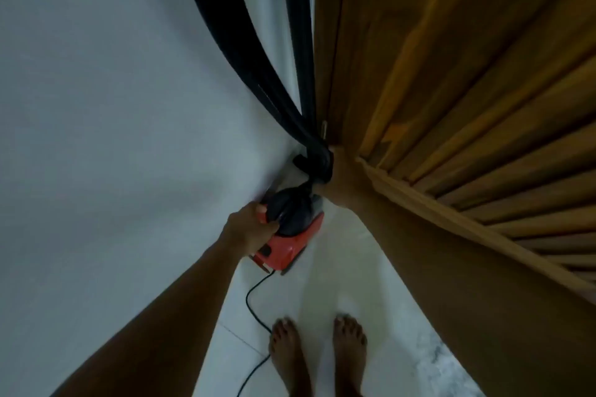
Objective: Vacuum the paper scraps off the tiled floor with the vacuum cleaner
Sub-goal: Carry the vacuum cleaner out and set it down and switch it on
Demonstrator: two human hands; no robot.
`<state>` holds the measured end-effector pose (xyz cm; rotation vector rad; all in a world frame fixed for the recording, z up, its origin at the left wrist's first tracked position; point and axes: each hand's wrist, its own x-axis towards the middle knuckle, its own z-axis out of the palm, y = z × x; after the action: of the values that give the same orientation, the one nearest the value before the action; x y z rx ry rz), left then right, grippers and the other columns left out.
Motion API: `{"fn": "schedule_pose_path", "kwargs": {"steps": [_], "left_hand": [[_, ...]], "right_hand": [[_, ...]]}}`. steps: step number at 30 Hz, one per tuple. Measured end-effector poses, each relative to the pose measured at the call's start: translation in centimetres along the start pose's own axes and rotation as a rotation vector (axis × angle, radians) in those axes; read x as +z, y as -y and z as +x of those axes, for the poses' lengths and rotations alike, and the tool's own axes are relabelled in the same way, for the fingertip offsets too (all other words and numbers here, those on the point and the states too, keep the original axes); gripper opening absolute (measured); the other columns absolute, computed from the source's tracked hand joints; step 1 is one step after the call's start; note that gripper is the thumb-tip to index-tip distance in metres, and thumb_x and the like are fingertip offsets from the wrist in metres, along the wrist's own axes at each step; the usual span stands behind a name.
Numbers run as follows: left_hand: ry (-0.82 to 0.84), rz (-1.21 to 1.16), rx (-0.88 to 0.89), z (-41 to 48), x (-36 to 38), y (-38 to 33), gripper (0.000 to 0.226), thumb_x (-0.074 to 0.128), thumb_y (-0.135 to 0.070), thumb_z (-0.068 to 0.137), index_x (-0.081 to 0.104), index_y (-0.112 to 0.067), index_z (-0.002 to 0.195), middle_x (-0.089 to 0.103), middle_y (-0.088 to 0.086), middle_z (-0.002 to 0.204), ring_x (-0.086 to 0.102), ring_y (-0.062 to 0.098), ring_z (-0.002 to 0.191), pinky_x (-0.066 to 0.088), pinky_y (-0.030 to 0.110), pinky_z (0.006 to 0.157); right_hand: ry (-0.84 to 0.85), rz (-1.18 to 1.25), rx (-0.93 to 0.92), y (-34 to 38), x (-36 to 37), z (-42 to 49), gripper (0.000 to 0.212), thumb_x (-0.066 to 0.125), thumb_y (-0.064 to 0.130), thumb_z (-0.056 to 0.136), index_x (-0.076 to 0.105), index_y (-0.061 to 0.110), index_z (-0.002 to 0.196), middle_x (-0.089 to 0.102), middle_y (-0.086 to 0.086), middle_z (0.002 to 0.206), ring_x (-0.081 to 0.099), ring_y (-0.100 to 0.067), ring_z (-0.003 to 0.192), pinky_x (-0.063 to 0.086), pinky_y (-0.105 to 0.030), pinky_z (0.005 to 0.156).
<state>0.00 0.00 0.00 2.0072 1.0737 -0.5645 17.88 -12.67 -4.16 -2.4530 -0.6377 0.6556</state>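
The red vacuum cleaner (290, 235) sits on the tiled floor (338, 284) by the white wall (113, 106). The left hand (253, 227) grips its top; the right hand (335, 184) clasps the black hose (317, 159) just above.

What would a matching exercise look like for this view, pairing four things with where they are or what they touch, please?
Things:
1. left hand
2. right hand
3. cord
4. bare feet

Places:
A. trailing over the floor tiles from the vacuum cleaner's rear
B. on the vacuum cleaner's dark top
C. standing on the floor tiles at the bottom
D. at the bundled black hose

Pairs: 1-B, 2-D, 3-A, 4-C
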Motion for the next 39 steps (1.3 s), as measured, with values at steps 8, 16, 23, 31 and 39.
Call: {"fn": "schedule_pose_path", "kwargs": {"steps": [8,16,23,31,39], "left_hand": [[-0.013,0.021,0.005,11.6,6.9,2.8,0.071,0.074,-0.033,0.082,0.044,-0.015,0.144,0.057,0.012,0.137,0.055,0.03,0.124,0.045,0.033,0.098],[0.002,0.141,0.115,17.0,10.7,3.2,0.032,0.058,-0.03,0.095,0.058,-0.009,0.119,0.062,0.009,0.103,0.053,0.019,0.077,0.04,0.027,0.066],[0.01,0.191,0.17,17.1,11.8,2.8,0.053,0.043,-0.041,0.104,0.041,-0.007,0.145,0.057,0.016,0.136,0.056,0.033,0.121,0.043,0.031,0.088],[0.064,0.221,0.148,16.0,12.0,2.5,0.057,0.04,-0.041,0.105,0.033,-0.005,0.149,0.056,0.02,0.136,0.056,0.036,0.119,0.045,0.035,0.084],[0.06,0.225,0.147,13.9,13.2,2.6,0.056,0.039,-0.037,0.106,0.029,-0.007,0.152,0.051,0.017,0.144,0.05,0.033,0.13,0.043,0.036,0.097]], "right_hand": [[-0.201,0.238,0.063,-2.8,6.5,8.9,0.109,0.089,0.039,0.068,0.03,0.014,0.155,0.044,-0.012,0.152,0.042,-0.033,0.138,0.04,-0.05,0.113],[-0.433,0.546,0.04,-3.5,9.6,12.3,0.063,0.091,0.027,0.073,0.066,0.015,0.13,0.071,-0.005,0.123,0.064,-0.014,0.111,0.054,-0.027,0.094],[-0.44,0.536,0.075,-3.3,9.1,12.5,0.041,0.086,0.024,0.078,0.072,0.01,0.114,0.068,0.005,0.096,0.062,-0.009,0.087,0.048,-0.018,0.072],[-0.486,0.555,0.113,-2.3,9.4,11.4,0.041,0.086,0.026,0.076,0.072,0.016,0.113,0.075,-0.001,0.106,0.07,-0.02,0.097,0.06,-0.035,0.084],[-0.469,0.546,0.121,-2.8,9.0,9.4,0.051,0.087,0.028,0.077,0.069,0.016,0.123,0.073,-0.004,0.117,0.068,-0.022,0.108,0.057,-0.032,0.09]]}}
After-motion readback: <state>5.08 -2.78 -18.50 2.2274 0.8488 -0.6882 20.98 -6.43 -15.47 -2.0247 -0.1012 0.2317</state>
